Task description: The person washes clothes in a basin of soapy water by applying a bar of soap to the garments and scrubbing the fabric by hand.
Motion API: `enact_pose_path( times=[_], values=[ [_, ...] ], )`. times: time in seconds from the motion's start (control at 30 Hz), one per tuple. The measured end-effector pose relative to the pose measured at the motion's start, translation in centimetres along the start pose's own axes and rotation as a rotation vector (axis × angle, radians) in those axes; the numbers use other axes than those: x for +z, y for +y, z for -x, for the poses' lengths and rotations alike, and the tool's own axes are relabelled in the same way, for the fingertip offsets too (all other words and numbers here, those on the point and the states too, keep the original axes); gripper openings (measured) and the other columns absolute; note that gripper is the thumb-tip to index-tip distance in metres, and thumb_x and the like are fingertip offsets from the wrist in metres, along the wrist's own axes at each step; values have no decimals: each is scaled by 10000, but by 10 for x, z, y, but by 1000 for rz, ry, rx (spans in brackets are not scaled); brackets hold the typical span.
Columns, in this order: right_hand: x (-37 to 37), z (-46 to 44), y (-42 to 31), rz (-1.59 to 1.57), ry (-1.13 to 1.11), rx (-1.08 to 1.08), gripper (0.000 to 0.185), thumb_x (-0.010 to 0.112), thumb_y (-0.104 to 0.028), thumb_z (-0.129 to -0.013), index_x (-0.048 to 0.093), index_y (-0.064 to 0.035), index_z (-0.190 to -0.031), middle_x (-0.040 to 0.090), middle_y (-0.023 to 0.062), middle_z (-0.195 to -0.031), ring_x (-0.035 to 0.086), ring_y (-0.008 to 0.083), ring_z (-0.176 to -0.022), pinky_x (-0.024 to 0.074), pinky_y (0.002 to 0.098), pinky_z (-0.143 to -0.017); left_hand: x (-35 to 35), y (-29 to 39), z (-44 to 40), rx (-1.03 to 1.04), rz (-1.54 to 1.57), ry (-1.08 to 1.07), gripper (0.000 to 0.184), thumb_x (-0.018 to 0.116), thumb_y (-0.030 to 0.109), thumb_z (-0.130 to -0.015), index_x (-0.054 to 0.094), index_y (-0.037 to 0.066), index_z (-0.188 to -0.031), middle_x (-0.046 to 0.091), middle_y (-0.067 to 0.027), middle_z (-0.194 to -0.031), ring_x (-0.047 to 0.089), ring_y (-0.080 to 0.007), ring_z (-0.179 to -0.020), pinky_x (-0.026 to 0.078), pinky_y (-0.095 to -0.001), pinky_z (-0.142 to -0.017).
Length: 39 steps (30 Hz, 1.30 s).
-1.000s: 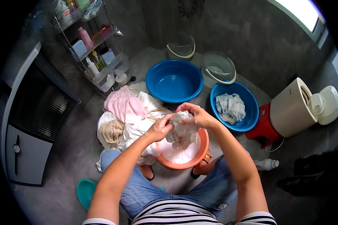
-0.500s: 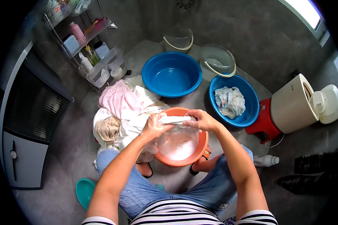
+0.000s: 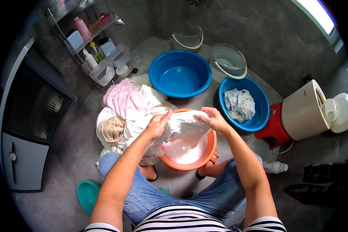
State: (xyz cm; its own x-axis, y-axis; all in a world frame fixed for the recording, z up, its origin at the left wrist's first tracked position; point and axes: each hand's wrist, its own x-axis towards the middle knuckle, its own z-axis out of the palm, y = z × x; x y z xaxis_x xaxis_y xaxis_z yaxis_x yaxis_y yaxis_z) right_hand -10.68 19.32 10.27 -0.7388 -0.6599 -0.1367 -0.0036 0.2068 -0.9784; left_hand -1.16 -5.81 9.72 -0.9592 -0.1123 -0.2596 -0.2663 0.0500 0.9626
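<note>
A wet white cloth (image 3: 185,125) stretches between my two hands above an orange basin (image 3: 212,149). My left hand (image 3: 157,126) grips its left edge, with the fingers pointing up and away. At the upper right corner, my right hand (image 3: 214,119) pinches the cloth between thumb and fingers. The cloth's lower part hangs thin and see-through over the basin. Foamy water (image 3: 189,154) shows in the basin below. Left of my left hand lies a heap of laundry, with a pink garment (image 3: 123,98) and a beige piece (image 3: 111,130) among white ones.
Beyond the orange basin stands a large blue basin (image 3: 179,91). A smaller blue basin (image 3: 263,112) at right holds wet laundry (image 3: 240,103), beside a red-and-cream machine (image 3: 303,110). Clear buckets (image 3: 228,58) stand behind. A shelf rack (image 3: 91,42) is at left; a teal basin (image 3: 88,195) sits lower left.
My hands have moved slightly apart. The white cloth, bunched into a roll between them before, is now spread wider and hangs down more openly. The view has shifted a little.
</note>
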Motion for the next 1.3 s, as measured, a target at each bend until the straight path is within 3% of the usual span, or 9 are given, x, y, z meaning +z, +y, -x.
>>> enact_pose_path(
  times=[0.27, 0.4, 0.57, 0.73, 0.83, 0.93, 1.0, 1.1, 1.3],
  values=[
    [11, -2, -8, -413, 174, -22, 374, 653, -262, -915, 544, 30, -1121, 636, -3, -990, 581, 89, -893, 474, 250, -815, 9, 1, 3, 47, 235, -176, 358, 640, 309, -920, 581, 15, -1115, 600, 21, -932, 534, -59, -847, 444, -223, -755],
    [68, 4, -45, 168, 591, -249, 224, 689, -177, -839, 559, -27, -944, 617, 125, -874, 626, 243, -776, 492, 371, -691, 38, 3, 4, -102, 642, 53, 339, 619, 347, -928, 564, 58, -1096, 578, 1, -983, 538, -71, -910, 445, -236, -771],
    [121, 19, -50, 710, 203, -703, 205, 679, -212, -811, 519, -84, -808, 572, 119, -779, 609, 340, -647, 487, 450, -556, 43, -8, -9, -299, 687, 18, 336, 585, 467, -918, 587, 134, -878, 534, 44, -710, 532, -90, -616, 453, -277, -566],
    [87, -13, -17, 794, 394, -343, 237, 565, -300, -899, 553, -85, -798, 602, 168, -693, 613, 368, -703, 446, 459, -548, 54, -32, -7, -358, 800, -31, 273, 517, 288, -953, 607, 65, -1083, 645, -59, -975, 639, -190, -859, 531, -346, -750],
    [69, -22, 6, 682, 466, -318, 362, 475, -360, -962, 605, -73, -784, 588, 189, -634, 603, 368, -661, 450, 461, -603, 59, -1, 4, -262, 539, 37, 326, 505, 310, -980, 583, 35, -1136, 633, -56, -1068, 596, -138, -972, 471, -283, -873],
    [35, -28, 11, -166, 243, 494, 489, 377, -465, -982, 628, -81, -813, 641, 129, -717, 635, 282, -718, 467, 431, -649, 39, -32, -13, -9, 320, -42, 423, 620, 304, -925, 528, 44, -1247, 591, -55, -1186, 538, -135, -1077, 410, -264, -937],
    [29, -23, 17, -675, 81, 412, 532, 313, -483, -983, 625, -61, -891, 658, 102, -875, 628, 225, -853, 496, 383, -719, 44, -30, -3, 510, -354, 287, 533, 742, 332, -809, 527, 39, -1198, 622, -93, -960, 608, -236, -932, 462, -337, -888],
    [39, -23, 3, -877, 38, 307, 469, 311, -389, -973, 591, -14, -987, 649, 135, -982, 620, 257, -949, 502, 383, -845, 42, -40, 4, 732, -750, 119, 655, 755, 297, -762, 482, 20, -1289, 631, -188, -1070, 613, -336, -1027, 466, -388, -923],
    [32, -20, 8, -871, 29, 152, 227, 417, -120, -913, 560, 1, -1041, 629, 145, -1060, 627, 250, -932, 511, 355, -840, 53, -14, 9, 319, -388, 46, 393, 665, 154, -824, 546, -19, -1156, 666, -171, -967, 667, -303, -877, 510, -378, -808]
  ],
)
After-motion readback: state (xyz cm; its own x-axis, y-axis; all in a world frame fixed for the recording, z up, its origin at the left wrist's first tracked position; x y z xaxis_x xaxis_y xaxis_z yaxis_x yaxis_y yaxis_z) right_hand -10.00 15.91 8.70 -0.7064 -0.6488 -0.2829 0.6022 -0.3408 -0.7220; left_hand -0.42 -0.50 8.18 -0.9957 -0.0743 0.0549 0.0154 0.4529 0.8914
